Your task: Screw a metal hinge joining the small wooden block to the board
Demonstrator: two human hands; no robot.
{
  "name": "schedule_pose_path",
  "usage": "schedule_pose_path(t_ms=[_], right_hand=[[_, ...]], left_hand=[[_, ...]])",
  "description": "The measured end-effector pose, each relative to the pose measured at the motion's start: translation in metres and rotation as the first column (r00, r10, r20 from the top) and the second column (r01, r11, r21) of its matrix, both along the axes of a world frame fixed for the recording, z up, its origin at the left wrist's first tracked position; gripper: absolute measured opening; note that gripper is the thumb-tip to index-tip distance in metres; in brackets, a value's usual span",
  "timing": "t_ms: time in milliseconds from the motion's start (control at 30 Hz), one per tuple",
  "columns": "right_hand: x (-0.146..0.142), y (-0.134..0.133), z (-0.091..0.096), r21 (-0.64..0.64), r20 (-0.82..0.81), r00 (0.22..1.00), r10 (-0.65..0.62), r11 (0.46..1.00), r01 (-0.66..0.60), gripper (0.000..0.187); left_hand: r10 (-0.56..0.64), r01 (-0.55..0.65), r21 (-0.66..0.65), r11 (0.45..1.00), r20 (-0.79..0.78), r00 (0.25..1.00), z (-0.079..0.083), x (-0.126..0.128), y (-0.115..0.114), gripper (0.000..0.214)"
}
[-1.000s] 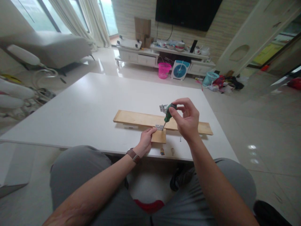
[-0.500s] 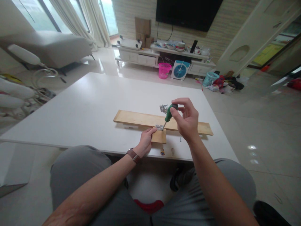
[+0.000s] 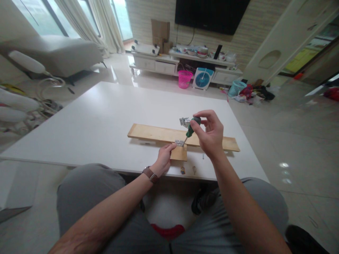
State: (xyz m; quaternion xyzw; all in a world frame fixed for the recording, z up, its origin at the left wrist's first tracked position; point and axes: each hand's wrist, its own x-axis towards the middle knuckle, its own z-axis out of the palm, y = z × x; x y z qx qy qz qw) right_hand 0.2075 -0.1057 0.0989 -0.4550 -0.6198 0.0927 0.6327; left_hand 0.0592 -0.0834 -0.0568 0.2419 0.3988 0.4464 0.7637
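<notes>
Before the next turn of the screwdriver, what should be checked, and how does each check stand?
1. Right hand grips the screwdriver by its green handle: ok.
2. Tip meets the hinge where the small block joins the long plank: ok.
3. Tip seated in a screw head: cannot tell, too small.
4. Left hand holds the small block: ok.
5. Long plank rests on the table: ok.
6. Loose parts well away from the table's near edge: not ok, they lie close to it.
</notes>
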Motion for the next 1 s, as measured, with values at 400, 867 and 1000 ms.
schedule_pose_path(t_ms=[400,867,1000], right_hand=[[-0.0003,-0.0002,0.0018,0.029,0.012,0.999,-0.05,0.998,0.049,0.008],[0.0006,0.0006,-0.0015,0.011,0.026,0.999,-0.037,0.999,0.036,0.015],[0.0009,0.0007,-0.0002,0.011,0.044,0.998,-0.048,0.999,0.048,0.016]], left_hand=[[-0.028,0.028,-0.009,1.0,0.008,1.0,-0.0024,-0.0013,0.0002,0.041],[-0.013,0.013,-0.013,1.0,-0.001,1.0,-0.0007,-0.0011,0.0007,0.04],[-0.006,0.006,-0.013,1.0,0.0,1.0,-0.0003,-0.0009,0.0006,0.038]])
